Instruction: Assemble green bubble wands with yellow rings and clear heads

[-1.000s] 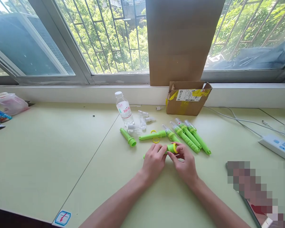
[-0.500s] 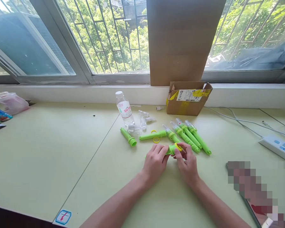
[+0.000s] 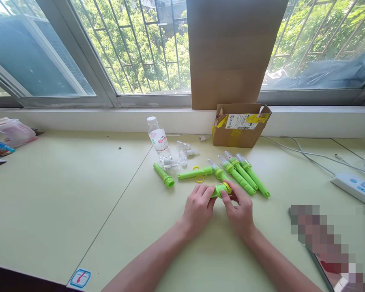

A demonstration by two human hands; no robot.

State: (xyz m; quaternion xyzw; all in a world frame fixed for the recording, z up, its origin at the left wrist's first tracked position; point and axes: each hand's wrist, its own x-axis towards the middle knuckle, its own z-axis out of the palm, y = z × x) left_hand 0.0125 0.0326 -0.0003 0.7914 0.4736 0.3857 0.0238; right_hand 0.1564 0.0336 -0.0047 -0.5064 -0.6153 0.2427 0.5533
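Note:
My left hand [image 3: 199, 207] is closed around a green plastic handle [image 3: 218, 191], which lies sideways with its threaded end to the right. At that end, the fingers of my right hand [image 3: 239, 205] pinch a yellow ring [image 3: 227, 187] that sits at the threads. Fingers hide part of the ring and most of the handle. Just beyond my hands lies another green handle [image 3: 193, 173], with loose yellow rings [image 3: 199, 179] by it. Further left is a thicker green handle [image 3: 163, 175], its threaded mouth facing me. Several green sticks with clear tips [image 3: 239, 178] lie side by side to the right.
Clear plastic tubes [image 3: 182, 156] lie beside an upright water bottle [image 3: 159, 140]. An open cardboard box [image 3: 240, 132] stands against the sill. On the right are a power strip [image 3: 354, 186], cables [image 3: 310, 154] and a partly blurred phone [image 3: 318, 259]. A plastic bag [image 3: 13, 132] sits far left.
The yellow ring was tilted at the tip of the handle; it now sits closer against the threads. My right fingers have shifted slightly left with it. My left hand keeps its grip.

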